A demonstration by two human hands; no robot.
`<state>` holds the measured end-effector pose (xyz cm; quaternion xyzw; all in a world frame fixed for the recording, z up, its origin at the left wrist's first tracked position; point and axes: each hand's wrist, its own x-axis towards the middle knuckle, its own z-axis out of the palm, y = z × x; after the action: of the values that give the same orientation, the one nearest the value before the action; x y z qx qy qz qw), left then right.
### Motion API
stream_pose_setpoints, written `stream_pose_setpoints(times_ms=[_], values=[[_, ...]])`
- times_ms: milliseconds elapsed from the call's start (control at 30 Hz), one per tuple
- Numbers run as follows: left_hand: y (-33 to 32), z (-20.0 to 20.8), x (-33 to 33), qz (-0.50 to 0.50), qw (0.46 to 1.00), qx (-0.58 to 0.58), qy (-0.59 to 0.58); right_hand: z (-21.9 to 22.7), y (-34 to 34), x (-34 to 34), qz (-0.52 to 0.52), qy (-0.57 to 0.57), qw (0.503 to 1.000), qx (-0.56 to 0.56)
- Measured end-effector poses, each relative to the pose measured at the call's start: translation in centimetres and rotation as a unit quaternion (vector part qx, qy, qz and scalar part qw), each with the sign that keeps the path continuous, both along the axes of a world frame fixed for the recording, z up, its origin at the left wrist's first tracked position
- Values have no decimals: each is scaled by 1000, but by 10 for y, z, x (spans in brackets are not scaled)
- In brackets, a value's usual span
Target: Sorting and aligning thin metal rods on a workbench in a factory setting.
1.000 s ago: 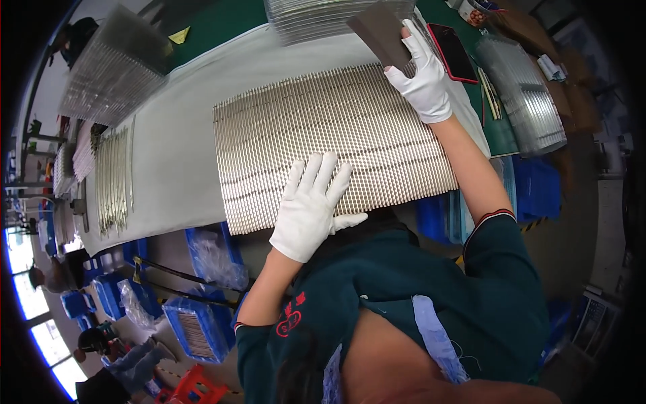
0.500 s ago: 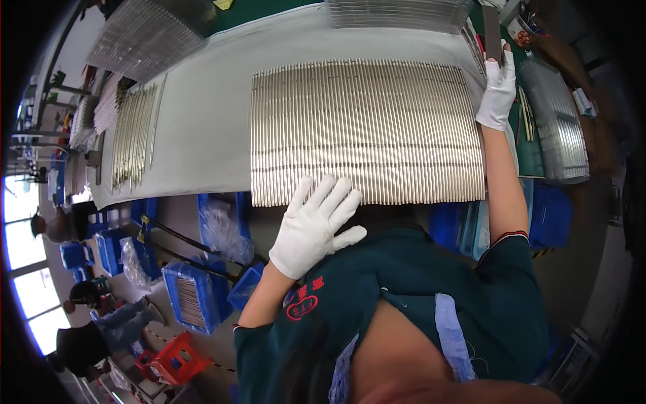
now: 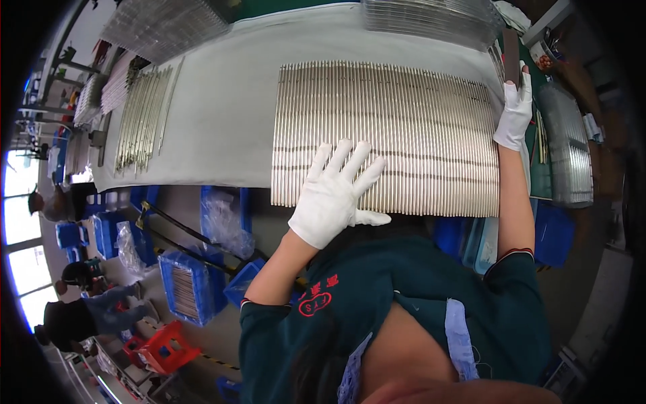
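Windows [image 3: 20, 225] glare at the far left of the frame, above a co-worker [image 3: 70, 320] in a dark top and blue trousers, lower left. A red stool [image 3: 168, 347] stands just to the right, with a blue crate [image 3: 215, 283] packed with slim lengths above it. Upper left, a stack of clear trays [image 3: 161, 30] rises behind a bunch of loose rods [image 3: 142, 121], which lie roughly side by side on a white cloth [image 3: 222, 121]. Below the cloth's lower edge, crumpled plastic [image 3: 225, 219] fills a bin.

At centre, the worker's gloved left hand [image 3: 330, 202] lies across the lower left part of a broad row of silver rods [image 3: 397, 121], fingers spread apart and clasping nothing, the thumb pointing right along the row's lower edge. How firmly it presses, I cannot tell. The silver rods sit close together, upright in the frame, filling its middle, with darker bands running across them. More clear boxes [image 3: 431, 17] line the top edge, right of centre.

Upper right, just beyond the row, the gloved right hand [image 3: 515, 111] grips the lower end of a flat brown bar [image 3: 511, 54], thumb and fingers closed on it, bare tips showing. At far right, a ribbed clear pack [image 3: 568, 148] rests beside the forearm.
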<state>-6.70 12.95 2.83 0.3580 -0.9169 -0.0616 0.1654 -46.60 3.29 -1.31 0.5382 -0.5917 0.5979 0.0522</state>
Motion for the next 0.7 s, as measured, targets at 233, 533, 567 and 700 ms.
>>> stream_pose_setpoints(times_ms=[233,533,567,700], values=[[11,5,16,6,999,44,-4,11,4,13,31,-135,990,39],[31,-2,64,172,982,-5,-74,7,3,3,19,-63,998,25],[33,-3,62,163,985,-5,-62,5,2,3,35,-93,995,18],[35,-3,58,137,990,-1,-17,5,1,-2,35,-98,994,36]])
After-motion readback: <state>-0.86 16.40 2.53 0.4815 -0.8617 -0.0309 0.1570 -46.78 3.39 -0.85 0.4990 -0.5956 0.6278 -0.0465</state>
